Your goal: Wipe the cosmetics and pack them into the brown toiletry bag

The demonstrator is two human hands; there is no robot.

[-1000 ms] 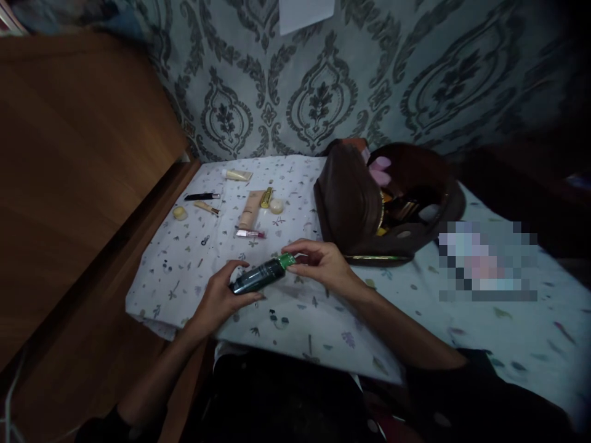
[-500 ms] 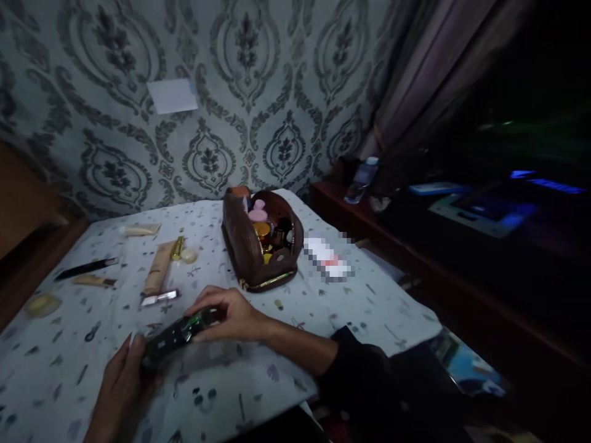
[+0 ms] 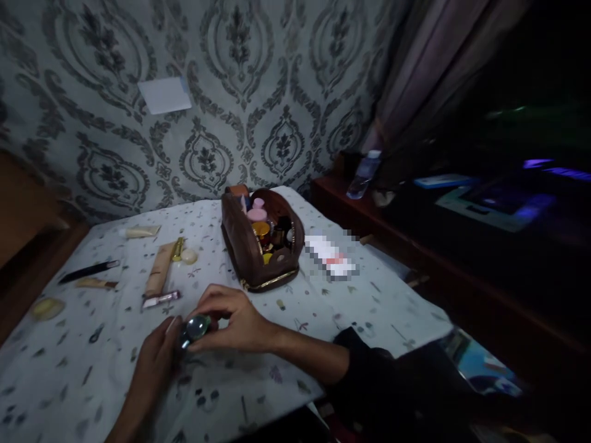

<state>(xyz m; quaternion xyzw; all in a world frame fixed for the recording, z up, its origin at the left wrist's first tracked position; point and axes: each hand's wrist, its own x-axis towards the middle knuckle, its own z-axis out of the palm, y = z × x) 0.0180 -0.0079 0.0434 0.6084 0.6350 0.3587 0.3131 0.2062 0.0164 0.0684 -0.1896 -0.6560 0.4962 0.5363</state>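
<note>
Holding: 2 hands on 1 small bottle [image 3: 197, 328], glossy, greenish tint, rounded end toward cam; over near part of tablecloth [image 3: 221, 412], touching it or not, can't tell.
L hand [image 3: 159, 351]: closed on bottle's L side, fingertips by the shiny end; rest of fingers mostly hidden.
R hand [image 3: 235, 320]: pinched on bottle from the R, fingers above, thumb below.
Bottle feel: prob. stiff & fairly light; glass or plastic, can't tell. Gloss may make it slippery, esp. w/ damp skin; if glass, a drop could crack it.
Best hold: round the sides, approx. mid-length, 2nd hand steadying; domed end prob. gives poor grip.
Cloth edge [image 3: 425, 338]: on the body side, w/ R sleeve [image 3: 369, 369] lying across it; a slip that way might roll off.
Lipstick-like tube [image 3: 161, 299]: just beyond L hand, tan tube [image 3: 159, 271] behind it; tight there, easy to knock.
Brown bag [image 3: 240, 240]: unzipped, packed w/ pink & gold items; beyond R hand, apart from it.
Room: best to the R, btwn bag & cloth edge, only R forearm to mind.
</note>
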